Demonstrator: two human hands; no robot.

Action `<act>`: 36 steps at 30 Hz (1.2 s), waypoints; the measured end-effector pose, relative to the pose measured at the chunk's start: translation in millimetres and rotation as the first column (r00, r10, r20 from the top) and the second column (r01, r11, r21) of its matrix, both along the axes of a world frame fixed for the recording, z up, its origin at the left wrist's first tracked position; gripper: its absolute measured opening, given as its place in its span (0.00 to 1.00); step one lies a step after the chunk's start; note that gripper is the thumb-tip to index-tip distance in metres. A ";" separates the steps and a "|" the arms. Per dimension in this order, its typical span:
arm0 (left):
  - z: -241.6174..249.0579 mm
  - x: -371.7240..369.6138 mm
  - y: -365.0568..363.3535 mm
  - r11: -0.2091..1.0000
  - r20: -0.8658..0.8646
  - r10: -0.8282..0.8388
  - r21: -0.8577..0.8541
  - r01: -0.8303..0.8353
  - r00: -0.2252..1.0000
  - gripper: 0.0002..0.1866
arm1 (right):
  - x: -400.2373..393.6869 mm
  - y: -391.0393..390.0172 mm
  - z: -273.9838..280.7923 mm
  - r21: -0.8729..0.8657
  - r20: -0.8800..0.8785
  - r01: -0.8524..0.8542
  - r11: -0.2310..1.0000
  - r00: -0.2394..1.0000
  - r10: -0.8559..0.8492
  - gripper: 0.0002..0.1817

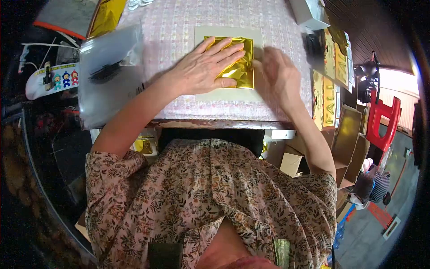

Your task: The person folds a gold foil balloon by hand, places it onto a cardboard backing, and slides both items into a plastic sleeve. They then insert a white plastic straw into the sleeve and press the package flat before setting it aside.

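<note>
One clear plastic bag point(109, 74) at left on pink checked tablecloth point(174, 27). One left hand point(204, 67), fingers spread flat, pressing one folded gold foil sheet point(239, 67) onto one pale card square point(228, 94). One blurred right hand point(280, 76) beside foil, fingers loosely open, gripping nothing. Several yellow packets point(329, 89) stacked at right.

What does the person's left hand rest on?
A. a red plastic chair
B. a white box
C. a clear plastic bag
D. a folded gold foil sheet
D: the left hand lies flat, fingers spread, on the folded gold foil sheet, which sits on a pale card on the checked tablecloth; the right hand is at the foil's right edge, blurred.
</note>
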State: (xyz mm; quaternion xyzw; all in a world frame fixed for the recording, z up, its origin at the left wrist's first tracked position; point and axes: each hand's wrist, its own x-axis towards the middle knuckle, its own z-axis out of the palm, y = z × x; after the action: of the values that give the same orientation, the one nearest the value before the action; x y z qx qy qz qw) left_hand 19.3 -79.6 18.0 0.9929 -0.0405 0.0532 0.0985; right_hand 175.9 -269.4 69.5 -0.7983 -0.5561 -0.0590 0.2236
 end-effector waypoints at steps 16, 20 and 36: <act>5.7 -10.3 13.8 1.000 0.064 0.003 -0.014 -0.002 0.998 0.53 | 5.1 -11.5 -42.4 -0.317 0.033 -0.217 0.923 0.970 0.240 0.35; 6.6 -10.3 19.7 1.000 0.061 -0.008 -0.013 0.009 0.998 0.53 | 5.4 -11.7 -44.1 -0.327 0.045 -0.205 0.922 0.972 0.232 0.35; 4.2 17.9 -3.2 0.994 0.042 -0.056 -0.095 0.059 0.998 0.49 | 6.8 -12.6 -41.8 -0.322 0.000 -0.218 0.921 0.973 0.230 0.38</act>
State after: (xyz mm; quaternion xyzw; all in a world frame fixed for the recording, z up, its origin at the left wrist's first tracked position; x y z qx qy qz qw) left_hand 37.2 -82.8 22.2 0.9842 -0.0685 0.0716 0.1466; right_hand 182.7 -282.0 27.8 -0.7539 -0.6499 0.0429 0.0860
